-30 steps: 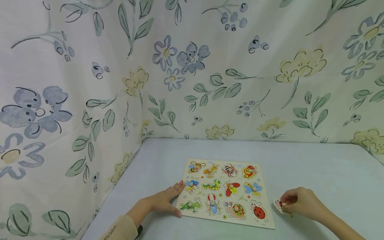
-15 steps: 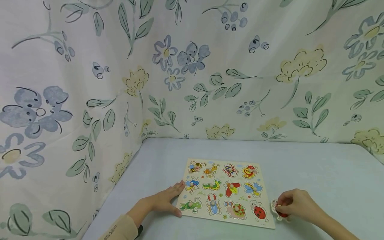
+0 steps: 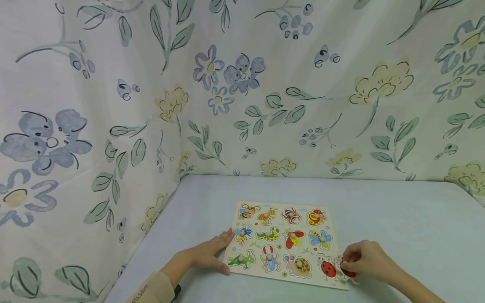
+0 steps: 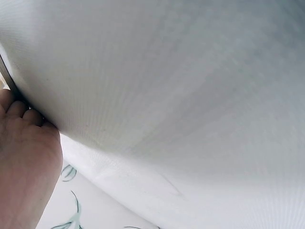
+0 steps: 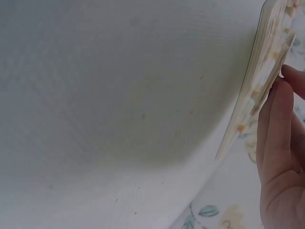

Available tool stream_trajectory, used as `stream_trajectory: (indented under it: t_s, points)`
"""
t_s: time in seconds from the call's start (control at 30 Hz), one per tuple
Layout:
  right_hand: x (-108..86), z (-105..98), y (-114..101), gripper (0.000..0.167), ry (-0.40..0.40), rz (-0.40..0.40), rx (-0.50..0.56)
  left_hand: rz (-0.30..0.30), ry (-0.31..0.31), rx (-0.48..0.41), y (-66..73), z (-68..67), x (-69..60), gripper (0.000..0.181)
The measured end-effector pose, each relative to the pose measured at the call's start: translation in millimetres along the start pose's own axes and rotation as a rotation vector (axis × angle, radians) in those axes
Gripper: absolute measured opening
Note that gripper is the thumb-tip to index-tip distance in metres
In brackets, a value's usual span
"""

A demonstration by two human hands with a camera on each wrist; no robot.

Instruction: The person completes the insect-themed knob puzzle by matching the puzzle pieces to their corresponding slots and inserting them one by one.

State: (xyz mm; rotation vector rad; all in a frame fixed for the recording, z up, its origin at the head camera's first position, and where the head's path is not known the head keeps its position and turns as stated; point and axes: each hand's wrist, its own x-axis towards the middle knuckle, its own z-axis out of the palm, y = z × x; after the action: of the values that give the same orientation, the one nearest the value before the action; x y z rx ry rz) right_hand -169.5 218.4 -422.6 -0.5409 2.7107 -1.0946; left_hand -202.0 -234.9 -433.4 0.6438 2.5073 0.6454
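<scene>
A wooden knob puzzle board (image 3: 316, 283) with insect pieces lies on the table. My right hand (image 3: 365, 261) pinches a ladybug puzzle piece (image 3: 347, 271) over the board's right edge, beside the printed ladybug (image 3: 327, 268); the fingers cover part of it. Seen edge-on in the right wrist view, the thin piece (image 5: 274, 76) is held near the board's face by the right hand (image 5: 281, 143). My left hand (image 3: 207, 254) rests at the board's left edge, thumb and fingers spread. In the left wrist view, only part of the left hand (image 4: 28, 157) shows.
Several knobbed pieces sit in the board, among them a snail (image 3: 298, 266), a stag beetle (image 3: 269, 258) and a grasshopper (image 3: 241, 260). A pale cloth covers the table (image 3: 409, 219). Behind and to the left hangs a flower-printed curtain (image 3: 242, 126).
My right hand has moved left with the ladybug piece, from the table beside the board to over its right edge. The piece has turned more upright. The left hand has stayed put.
</scene>
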Motion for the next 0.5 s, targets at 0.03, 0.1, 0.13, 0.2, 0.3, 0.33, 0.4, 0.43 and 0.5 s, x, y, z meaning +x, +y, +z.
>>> stream_trajectory:
  t_s: [0.03, 0.1, 0.13, 0.2, 0.3, 0.33, 0.4, 0.43, 0.5]
  points:
    - [0.6, 1, 0, 0.011, 0.002, -0.005, -0.002, -0.001, 0.000, 0.002, -0.1, 0.0, -0.1, 0.107]
    - [1.4, 3, -1, 0.011, 0.000, -0.014, 0.002, -0.001, -0.001, 0.003, 0.4, -0.1, -0.2, 0.107]
    - [1.8, 4, -2, 0.011, 0.000, -0.020, 0.006, -0.003, -0.001, 0.002, 0.9, -0.2, -0.6, 0.107]
    - [2.9, 6, -3, 0.011, -0.004, -0.022, 0.019, -0.002, -0.002, 0.004, 2.2, -0.2, -1.1, 0.106]
    - [4.6, 10, -4, 0.012, -0.011, -0.028, 0.031, 0.000, -0.004, 0.001, 3.2, -0.2, -1.4, 0.106]
    - [5.2, 11, -5, 0.012, -0.013, -0.031, 0.030, -0.002, -0.003, 0.004, 3.3, -0.2, -1.5, 0.106]
    - [6.6, 13, -6, 0.012, -0.017, -0.034, 0.026, -0.003, -0.003, 0.008, 3.1, -0.1, -1.3, 0.106]
    - [7.3, 14, -6, 0.012, -0.018, -0.040, 0.024, -0.004, -0.004, 0.008, 3.1, -0.2, -1.2, 0.106]
    - [8.8, 15, -7, 0.013, -0.021, -0.048, 0.023, -0.006, -0.004, 0.013, 2.7, 0.1, -0.8, 0.106]
